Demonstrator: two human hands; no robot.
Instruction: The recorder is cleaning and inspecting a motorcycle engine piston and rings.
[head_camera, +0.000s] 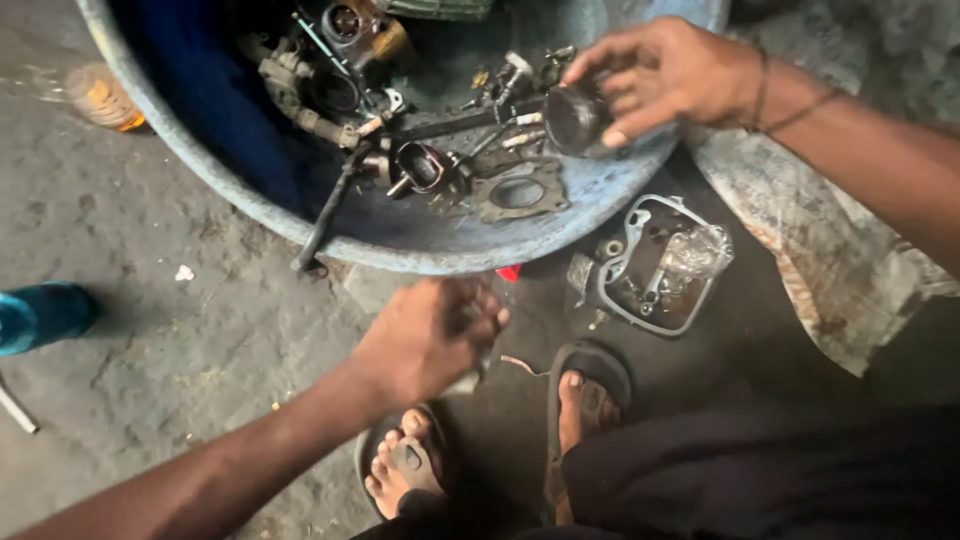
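Grey metal parts lie heaped in the round basin (300, 215) ahead of you. Your right hand (665, 75) grips a dark cylinder part (575, 120) just over the basin's near-right rim. Your left hand (430, 335) hangs below the basin's near edge, fingers curled; whether it holds anything, you cannot tell. An engine cover (655, 265) lies on the floor right of the basin, beside your sandals (590, 375)

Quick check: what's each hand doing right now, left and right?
Left hand: closed, blurred; what it holds cannot be told.
Right hand: closed on a dark cylindrical metal part over the basin.
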